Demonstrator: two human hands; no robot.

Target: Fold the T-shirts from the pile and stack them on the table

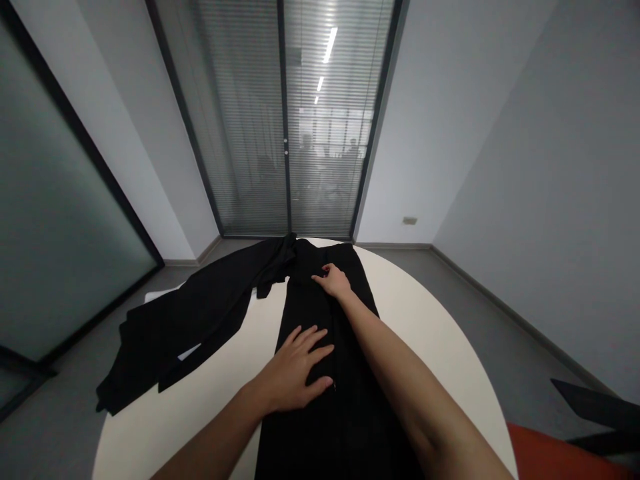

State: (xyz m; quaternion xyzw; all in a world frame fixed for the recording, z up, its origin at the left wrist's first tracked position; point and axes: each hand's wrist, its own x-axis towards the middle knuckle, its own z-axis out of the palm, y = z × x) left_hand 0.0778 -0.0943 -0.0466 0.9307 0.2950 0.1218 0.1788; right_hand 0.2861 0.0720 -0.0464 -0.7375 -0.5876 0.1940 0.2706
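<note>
Black trousers (313, 437) lie lengthwise on the round white table (425, 313), their waist end toward the far edge. My left hand (295, 373) rests flat on the cloth, fingers spread, near the middle of the trousers. Farther up, my right hand (334, 280) has its fingers bent into the fabric below the waist, with thumb and fingertips at a fold. The near end of the trousers runs out of view, and my right forearm covers part of their right side.
Another black garment (185, 313) lies along the left side of the table and hangs over its edge, with small white patches showing. A red chair seat (555, 453) with black parts is at lower right. Glass panels with blinds (250, 120) stand behind the table.
</note>
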